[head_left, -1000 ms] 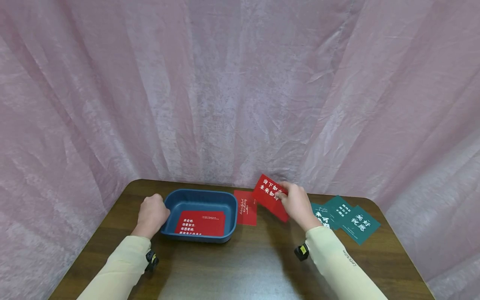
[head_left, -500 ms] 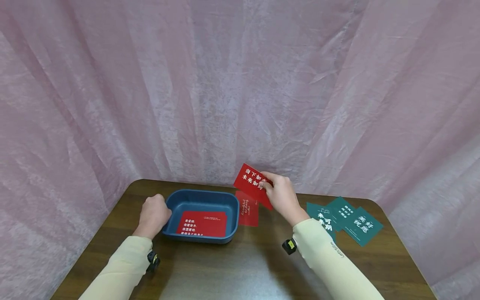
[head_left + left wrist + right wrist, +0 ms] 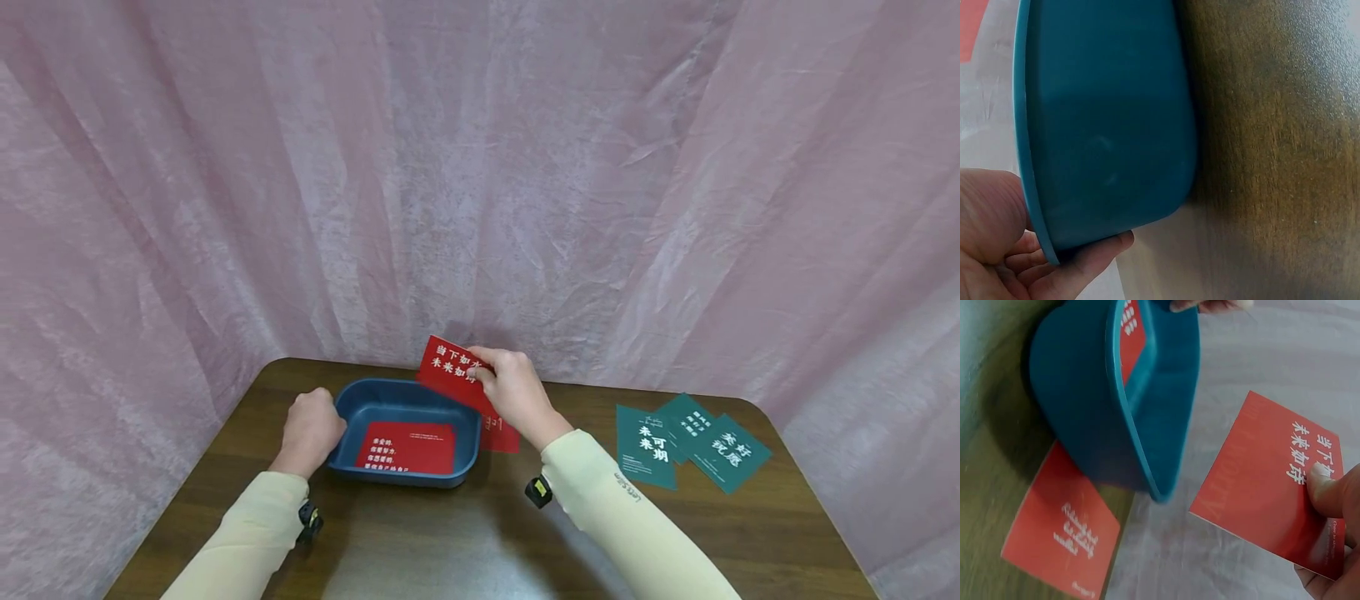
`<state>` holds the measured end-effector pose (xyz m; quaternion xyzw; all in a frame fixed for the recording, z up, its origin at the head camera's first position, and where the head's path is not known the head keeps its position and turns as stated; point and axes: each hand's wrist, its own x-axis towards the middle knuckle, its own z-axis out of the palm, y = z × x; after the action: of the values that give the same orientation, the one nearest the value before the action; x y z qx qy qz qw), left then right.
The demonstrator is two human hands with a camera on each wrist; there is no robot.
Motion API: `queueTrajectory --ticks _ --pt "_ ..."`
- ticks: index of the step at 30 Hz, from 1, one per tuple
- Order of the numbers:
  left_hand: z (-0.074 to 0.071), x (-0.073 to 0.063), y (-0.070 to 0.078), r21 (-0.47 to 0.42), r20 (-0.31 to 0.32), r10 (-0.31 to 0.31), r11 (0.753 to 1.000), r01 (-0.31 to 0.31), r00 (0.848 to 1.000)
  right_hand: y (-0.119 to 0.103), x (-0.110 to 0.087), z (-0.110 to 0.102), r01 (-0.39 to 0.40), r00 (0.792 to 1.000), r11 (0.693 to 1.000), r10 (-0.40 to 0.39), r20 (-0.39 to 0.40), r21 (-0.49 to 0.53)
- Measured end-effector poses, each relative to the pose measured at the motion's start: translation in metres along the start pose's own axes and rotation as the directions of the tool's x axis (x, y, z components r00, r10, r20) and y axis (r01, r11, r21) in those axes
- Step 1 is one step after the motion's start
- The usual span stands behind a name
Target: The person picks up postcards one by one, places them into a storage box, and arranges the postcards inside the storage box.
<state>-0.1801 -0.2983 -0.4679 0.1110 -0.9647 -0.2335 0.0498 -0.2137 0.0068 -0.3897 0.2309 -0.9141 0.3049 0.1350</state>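
My right hand (image 3: 517,395) pinches a red card (image 3: 448,371) with white lettering, thumb on its printed face. In the head view the card overlaps the back right rim of a blue plastic basin (image 3: 372,386). At the basin's left end my left hand (image 3: 311,427) grips the rim; in the left wrist view its thumb is over the rim and its fingers lie against the outer wall. Inside the basin lies another red card (image 3: 420,446). A further red card (image 3: 1072,528) rests on the table right beside the basin, partly hidden by my right hand in the head view.
Several green cards, among them one with large white characters (image 3: 647,446) and one at the far right (image 3: 726,454), lie on the right side of the wooden table (image 3: 420,542). A pink curtain (image 3: 480,183) hangs behind the table.
My right hand has carried the red card leftward, from right of the basin to its back right rim. The green cards are now uncovered by the arm. My left hand stays on the rim.
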Motion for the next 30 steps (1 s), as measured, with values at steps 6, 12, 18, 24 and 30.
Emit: queueTrajectory --ticks 6,12,18,24,30 --pt "0.0 -0.002 0.002 0.009 -0.016 0.006 1.0 -0.006 1.0 -0.008 0.002 0.017 0.053 0.997 0.999 -0.052 0.062 -0.005" --pt "0.0 -0.004 0.004 0.018 -0.002 -0.005 1.0 0.006 1.0 -0.012 0.002 0.033 0.069 0.989 0.997 -0.071 0.133 0.014" --pt "0.0 -0.004 0.001 0.03 0.002 -0.002 1.0 0.002 1.0 -0.016 0.0 0.046 0.047 0.97 0.998 -0.057 0.238 0.047" --pt "-0.003 -0.004 -0.001 0.033 0.006 -0.011 0.999 0.011 1.0 -0.023 0.002 0.058 0.023 0.951 0.998 -0.039 0.308 0.055" --pt "-0.003 -0.006 -0.001 0.044 0.018 -0.036 0.998 0.035 0.999 -0.033 0.002 0.069 0.057 0.933 0.997 -0.072 0.352 0.053"
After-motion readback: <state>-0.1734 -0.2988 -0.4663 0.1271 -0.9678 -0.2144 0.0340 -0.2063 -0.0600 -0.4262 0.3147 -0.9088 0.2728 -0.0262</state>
